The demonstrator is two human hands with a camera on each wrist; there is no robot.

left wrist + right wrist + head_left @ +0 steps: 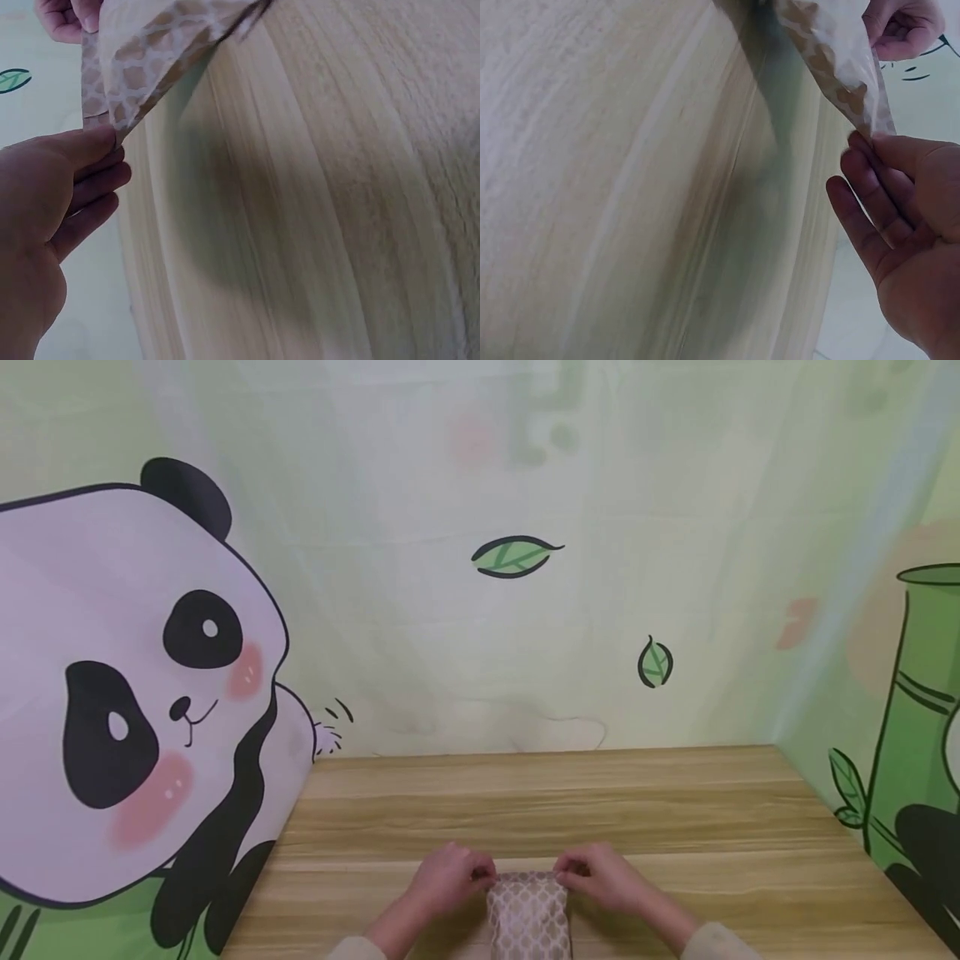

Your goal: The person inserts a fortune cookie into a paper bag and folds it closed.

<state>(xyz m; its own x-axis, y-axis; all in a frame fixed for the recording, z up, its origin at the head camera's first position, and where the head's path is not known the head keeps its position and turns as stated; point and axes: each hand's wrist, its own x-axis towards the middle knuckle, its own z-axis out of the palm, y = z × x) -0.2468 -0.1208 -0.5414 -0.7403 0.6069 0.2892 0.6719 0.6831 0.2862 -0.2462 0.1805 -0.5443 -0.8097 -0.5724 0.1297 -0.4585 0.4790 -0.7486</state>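
A brown bag with a white lattice pattern (529, 914) is at the near middle of the head view, its lower end cut off by the frame. My left hand (452, 878) pinches its top left corner between thumb and forefinger. The top right corner is pinched the same way by my right hand (606, 881). In the left wrist view the bag (154, 64) slants above the wood, with a folded strip along its edge near the thumb. The right wrist view shows its glossy face (836, 56), while the right hand's other fingers (866, 199) spread loosely below.
Under the hands lies a wood-grain table (540, 802). Behind it hangs a pale green backdrop (405, 627) printed with leaves, a large panda (112, 610) at left and bamboo (918, 693) at right. The hands and bag cast soft shadows on the table.
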